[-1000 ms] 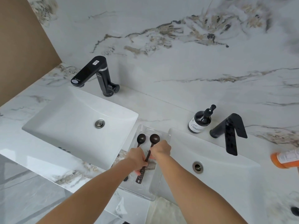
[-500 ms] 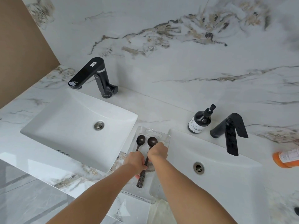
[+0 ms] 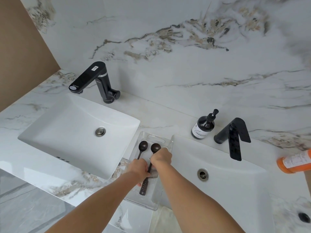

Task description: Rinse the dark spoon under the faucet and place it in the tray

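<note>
Two dark spoons lie in a clear plastic tray [image 3: 168, 142] on the counter between two white sinks. The right dark spoon [image 3: 155, 147] has its bowl at the far end and a patterned handle pointing toward me. My right hand [image 3: 161, 158] is closed around its neck just below the bowl. My left hand [image 3: 140, 169] grips the same handle lower down, and hides part of the left spoon [image 3: 143, 146]. A black faucet [image 3: 96, 81] stands over the left sink [image 3: 50, 130]. Another black faucet [image 3: 234, 138] stands over the right sink [image 3: 235, 190].
A dark soap pump bottle [image 3: 204, 126] stands behind the right sink. An orange bottle [image 3: 294, 163] lies at the right edge. The marble wall rises behind the counter, and a brown panel closes the far left.
Both hands stay on the right spoon in the tray. The view has shifted slightly; the hands and spoon sit in much the same place in the tray.
</note>
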